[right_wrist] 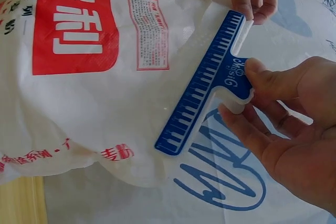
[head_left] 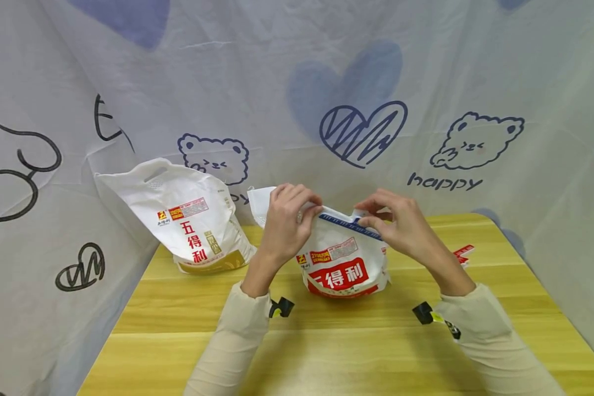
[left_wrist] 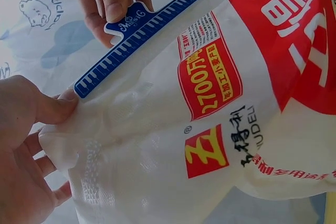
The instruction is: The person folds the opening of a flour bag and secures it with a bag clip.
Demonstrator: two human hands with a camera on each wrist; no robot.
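Note:
A white bag with red print (head_left: 339, 272) stands on the wooden table, its top edge held up by both hands. Along that edge lies a blue clip (right_wrist: 202, 85) with a piano-key pattern and the word "Music" on its tab. My right hand (head_left: 398, 223) pinches the clip's tab between thumb and fingers. With thumb and fingers, my left hand (head_left: 289, 220) pinches the bag's folded top at the clip's other end, as the left wrist view shows. The white corner of the bag sticks out to the left behind the left hand.
Left of it stands a second white bag (head_left: 188, 220) with red and gold print and a handle slot, leaning toward the cloth backdrop (head_left: 257, 82). A small red object (head_left: 464, 253) lies on the table (head_left: 346, 346) behind the right wrist.

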